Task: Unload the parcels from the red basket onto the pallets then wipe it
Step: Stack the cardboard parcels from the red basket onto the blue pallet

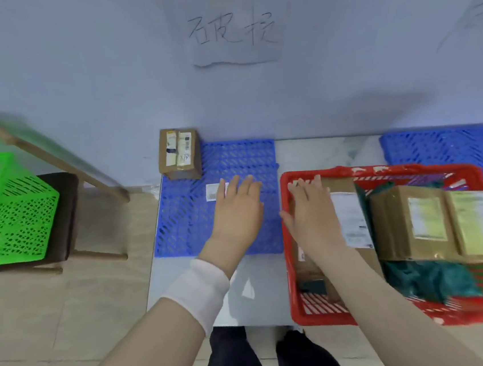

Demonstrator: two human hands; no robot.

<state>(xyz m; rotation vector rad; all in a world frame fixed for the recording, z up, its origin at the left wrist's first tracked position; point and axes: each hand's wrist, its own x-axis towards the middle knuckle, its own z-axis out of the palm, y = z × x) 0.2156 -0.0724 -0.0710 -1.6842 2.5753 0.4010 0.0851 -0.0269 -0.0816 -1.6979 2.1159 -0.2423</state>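
Table (275, 292) crowded; my left hand (237, 210) hung open above the pallet (184, 218), right hand (312, 214) flat on a parcel (349, 216), ungripped, so it could slip.

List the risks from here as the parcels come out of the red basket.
1. The red basket seems to overhang the near edge of the table; a tug could slide it off.
2. The flat parcel under the right hand lies close against the taped box; lifting it may tip that box.
3. The small box sits at the far corner of the left pallet; the left hand could nudge it off.
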